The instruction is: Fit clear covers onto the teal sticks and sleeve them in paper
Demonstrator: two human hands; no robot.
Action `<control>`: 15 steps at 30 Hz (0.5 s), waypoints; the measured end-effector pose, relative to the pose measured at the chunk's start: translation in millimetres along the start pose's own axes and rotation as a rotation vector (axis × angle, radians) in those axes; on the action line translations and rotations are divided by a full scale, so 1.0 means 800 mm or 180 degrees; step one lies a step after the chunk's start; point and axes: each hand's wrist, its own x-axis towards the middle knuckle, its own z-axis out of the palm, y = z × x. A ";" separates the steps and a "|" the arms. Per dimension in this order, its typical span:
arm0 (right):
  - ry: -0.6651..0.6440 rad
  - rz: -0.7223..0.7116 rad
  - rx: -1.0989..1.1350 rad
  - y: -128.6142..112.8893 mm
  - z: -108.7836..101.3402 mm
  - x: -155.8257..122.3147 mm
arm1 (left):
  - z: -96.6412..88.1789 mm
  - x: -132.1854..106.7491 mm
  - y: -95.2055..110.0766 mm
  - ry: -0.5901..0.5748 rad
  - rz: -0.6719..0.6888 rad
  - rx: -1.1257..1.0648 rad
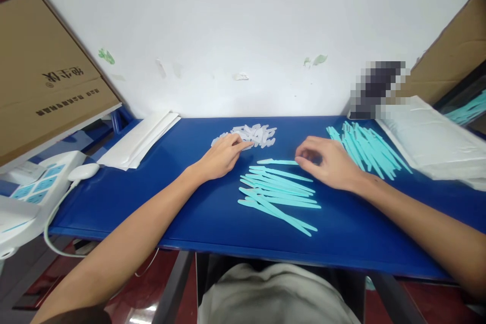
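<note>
Thumb and fingers of my right hand (pixel 328 162) pinch the end of a teal eyebrow razor (pixel 279 162), which lies level just above a loose group of similar razors (pixel 281 192). My left hand (pixel 222 157) rests at the near edge of a pile of small translucent caps (pixel 256 134), its fingers stretched over them. Whether a cap is under those fingertips is hidden. Behind my right hand is a second heap of teal razors (pixel 368 149).
White paper sheets (pixel 138 139) lie at the back left, near a white power strip (pixel 41 187) with a cable. Plastic-wrapped packs (pixel 433 136) occupy the right. Cardboard boxes (pixel 53 61) flank the blue table (pixel 182 223), and a white wall (pixel 228 20) rises behind.
</note>
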 end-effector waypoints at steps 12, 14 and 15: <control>-0.0944 -0.0380 -0.0302 -0.007 -0.007 -0.003 | -0.001 -0.001 0.005 0.0359 -0.0159 -0.0436; -0.1032 -0.0354 -0.0263 -0.007 -0.009 -0.003 | -0.001 -0.001 0.006 0.0389 -0.0054 -0.0422; -0.1049 -0.0365 -0.0256 -0.006 -0.010 -0.002 | -0.001 -0.001 0.006 0.0399 -0.0007 -0.0419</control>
